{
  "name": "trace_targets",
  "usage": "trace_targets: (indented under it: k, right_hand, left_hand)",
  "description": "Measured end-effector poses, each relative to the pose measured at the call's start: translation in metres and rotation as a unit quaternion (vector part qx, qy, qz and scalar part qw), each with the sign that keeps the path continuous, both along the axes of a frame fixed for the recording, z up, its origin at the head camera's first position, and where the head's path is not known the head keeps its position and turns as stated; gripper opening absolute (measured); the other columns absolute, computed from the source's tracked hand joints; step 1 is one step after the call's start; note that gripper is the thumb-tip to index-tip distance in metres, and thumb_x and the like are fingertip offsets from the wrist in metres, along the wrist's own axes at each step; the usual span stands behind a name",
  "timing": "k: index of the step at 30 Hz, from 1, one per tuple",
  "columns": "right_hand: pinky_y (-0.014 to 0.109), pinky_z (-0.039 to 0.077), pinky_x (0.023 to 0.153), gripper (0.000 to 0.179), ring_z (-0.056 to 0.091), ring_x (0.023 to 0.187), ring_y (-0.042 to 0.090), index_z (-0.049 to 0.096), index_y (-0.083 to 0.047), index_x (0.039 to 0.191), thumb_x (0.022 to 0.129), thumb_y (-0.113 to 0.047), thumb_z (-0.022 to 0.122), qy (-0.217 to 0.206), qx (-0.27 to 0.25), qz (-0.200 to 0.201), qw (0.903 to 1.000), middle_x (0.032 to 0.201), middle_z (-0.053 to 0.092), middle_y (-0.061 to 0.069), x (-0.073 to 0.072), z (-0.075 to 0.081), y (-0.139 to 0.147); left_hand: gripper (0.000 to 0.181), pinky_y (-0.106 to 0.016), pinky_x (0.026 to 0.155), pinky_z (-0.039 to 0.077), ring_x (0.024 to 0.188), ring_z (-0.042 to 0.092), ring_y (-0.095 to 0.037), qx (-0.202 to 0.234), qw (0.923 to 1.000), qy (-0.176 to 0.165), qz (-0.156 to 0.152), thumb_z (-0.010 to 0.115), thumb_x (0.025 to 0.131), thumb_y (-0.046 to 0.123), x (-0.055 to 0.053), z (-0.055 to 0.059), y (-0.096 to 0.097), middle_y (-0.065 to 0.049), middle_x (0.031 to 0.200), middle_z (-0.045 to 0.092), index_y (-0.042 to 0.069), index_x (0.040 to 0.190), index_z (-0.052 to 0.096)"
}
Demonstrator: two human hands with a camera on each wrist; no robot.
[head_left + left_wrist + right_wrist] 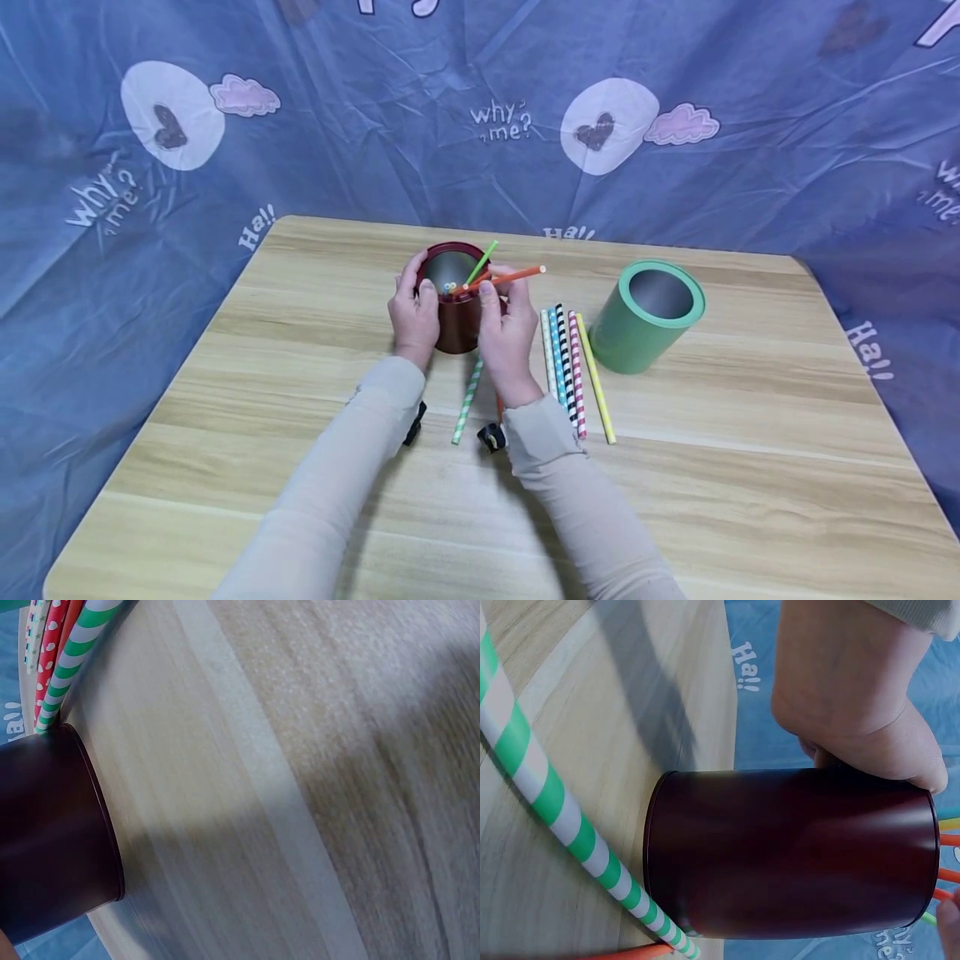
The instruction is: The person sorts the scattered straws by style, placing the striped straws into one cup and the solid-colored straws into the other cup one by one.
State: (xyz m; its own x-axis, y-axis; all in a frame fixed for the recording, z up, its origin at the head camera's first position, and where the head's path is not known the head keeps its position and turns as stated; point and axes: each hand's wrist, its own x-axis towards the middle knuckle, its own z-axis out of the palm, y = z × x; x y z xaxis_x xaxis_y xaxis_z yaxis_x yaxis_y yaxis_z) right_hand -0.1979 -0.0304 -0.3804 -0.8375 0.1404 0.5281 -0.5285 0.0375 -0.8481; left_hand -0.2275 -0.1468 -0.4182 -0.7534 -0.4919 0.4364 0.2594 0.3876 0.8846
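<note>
A dark red cup [457,327] stands on the table, its mouth tilted toward me in the head view. My left hand [417,321] grips its left side, thumb near the rim. Between thumb and fingers of my right hand [512,337], an orange straw [519,276] is pinched across the rim. A light green straw [492,247] leans out of the cup; several more straw ends show at its mouth. In the right wrist view the left hand [855,690] lies over the cup [791,855]. Just the right fingertips [949,926] show there, beside the orange straw ends.
Right of the hands lie several patterned paper straws [564,358] and a yellow straw [597,383]. A green-and-white striped straw [467,404] lies in front of the cup, near a partly hidden orange straw [500,407]. A green container [633,342] stands at the right.
</note>
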Motion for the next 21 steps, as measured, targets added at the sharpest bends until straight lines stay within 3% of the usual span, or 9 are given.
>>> trace_targets:
  k: [5, 12, 16, 21]
  right_hand:
    - [0.022, 0.046, 0.068, 0.021, 0.059, 0.082, 0.025, 0.055, 0.003, 0.110, 0.093, -0.010, 0.051, -0.022, 0.038, 0.003, 0.9990, 0.096, 0.064, 0.021, 0.000, -0.002, 0.001]
    - [0.033, 0.050, 0.073, 0.022, 0.062, 0.090, 0.025, 0.056, 0.000, 0.110, 0.094, -0.014, 0.051, -0.026, 0.064, 0.005, 0.9976, 0.097, 0.064, 0.017, 0.001, -0.005, 0.004]
    - [0.030, 0.050, 0.068, 0.021, 0.062, 0.086, 0.027, 0.057, 0.000, 0.109, 0.094, -0.014, 0.051, -0.036, 0.069, 0.003, 0.9970, 0.089, 0.064, 0.017, 0.003, -0.008, 0.007]
    - [0.026, 0.046, 0.070, 0.019, 0.057, 0.081, 0.022, 0.058, 0.002, 0.105, 0.093, -0.012, 0.051, -0.059, 0.061, -0.006, 0.9963, 0.092, 0.064, 0.018, 0.004, -0.010, 0.013]
  left_hand:
    - [0.043, -0.022, 0.111, 0.021, 0.119, 0.052, -0.017, -0.001, 1.0000, -0.005, -0.001, 0.043, 0.084, 0.006, 0.000, 0.001, 0.000, -0.008, 0.125, 0.060, 0.009, 0.124, 0.058]
    - [0.043, -0.022, 0.110, 0.022, 0.117, 0.053, -0.017, -0.004, 1.0000, -0.004, 0.002, 0.043, 0.083, 0.004, -0.001, 0.000, -0.001, -0.008, 0.123, 0.061, 0.009, 0.123, 0.059]
    - [0.044, -0.022, 0.110, 0.023, 0.116, 0.054, -0.018, -0.010, 0.9999, 0.007, 0.003, 0.043, 0.082, 0.004, -0.001, -0.001, -0.001, -0.009, 0.122, 0.061, 0.008, 0.123, 0.059]
    - [0.043, -0.022, 0.111, 0.021, 0.119, 0.052, -0.017, -0.008, 0.9999, 0.011, -0.003, 0.042, 0.083, 0.006, -0.001, -0.001, -0.001, -0.010, 0.124, 0.060, 0.007, 0.123, 0.058]
